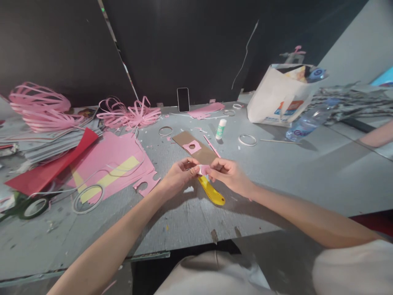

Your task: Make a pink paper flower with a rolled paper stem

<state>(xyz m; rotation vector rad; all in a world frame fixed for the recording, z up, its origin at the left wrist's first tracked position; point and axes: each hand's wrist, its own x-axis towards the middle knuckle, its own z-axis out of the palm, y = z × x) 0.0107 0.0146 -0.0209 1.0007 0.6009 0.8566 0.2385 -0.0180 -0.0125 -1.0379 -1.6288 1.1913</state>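
My left hand (pixel 181 174) pinches a small white piece (pixel 201 169) that looks like a cap, though its kind is hard to tell. At its right side is a bit of pink paper (pixel 206 170), pinched by the fingertips of my right hand (pixel 229 174). Both hands meet just above the table. Below them lies a yellow utility knife (pixel 213 193), its front end hidden by the fingers. Just beyond, a brown cardboard strip (pixel 201 150) carries a pink paper scrap with a round hole (pixel 192 146). A glue stick (pixel 220 129) stands upright farther back.
Pink sheets (pixel 119 151), red paper (pixel 58 164), scissors (pixel 27 207) and a wire coil (pixel 88 199) lie left. Pink strip bundles (pixel 132 114) and a phone (pixel 183 100) are at the back. Right are a white bag (pixel 270 98), a bottle (pixel 308 123) and another person's arm (pixel 379 134).
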